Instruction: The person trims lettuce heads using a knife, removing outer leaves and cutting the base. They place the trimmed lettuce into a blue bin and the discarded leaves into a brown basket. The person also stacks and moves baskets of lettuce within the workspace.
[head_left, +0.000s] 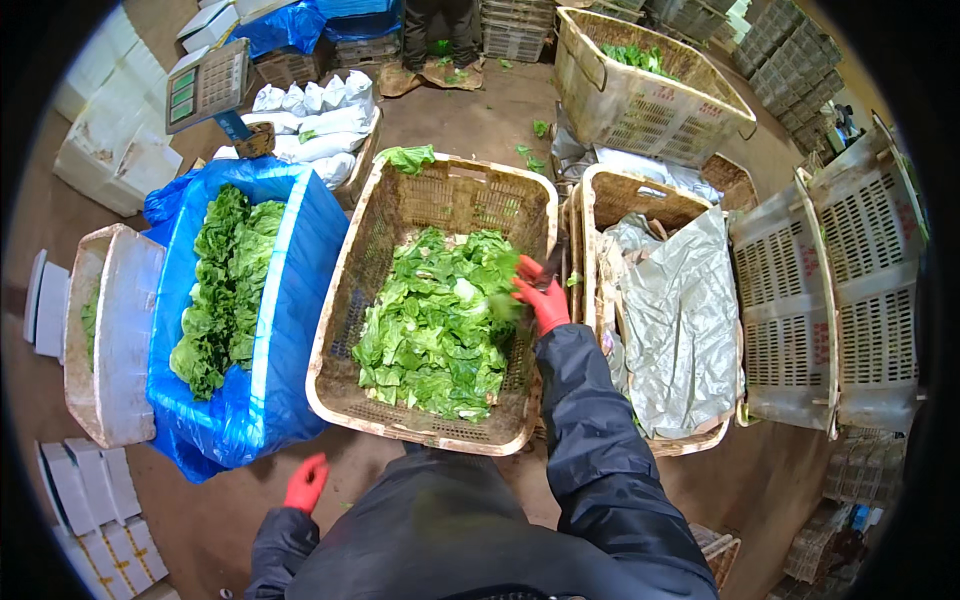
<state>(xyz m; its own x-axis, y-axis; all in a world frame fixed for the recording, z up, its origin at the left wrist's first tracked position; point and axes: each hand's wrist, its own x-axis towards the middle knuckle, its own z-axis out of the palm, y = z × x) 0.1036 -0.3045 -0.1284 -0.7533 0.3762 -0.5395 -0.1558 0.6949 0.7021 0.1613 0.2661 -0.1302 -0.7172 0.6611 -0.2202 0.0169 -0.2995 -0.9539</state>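
Reaching with the right hand (540,297), red-gloved fingers closed on leafy greens (435,325) heaped in the middle tan basket (345,300). Likely light, limp, bruising easily; best gathered low by the stems. Hanging free, the left hand (306,482), loosely open, holding nothing.

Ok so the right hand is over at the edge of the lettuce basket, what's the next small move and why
Probably close the right hand on the leaves at the right edge of the lettuce and lift a bunch clear. That red-gloved hand is already at the leaves inside the woven basket, while the left hand hangs by the body, touching nothing. Whether the fingers already grip is blurred.
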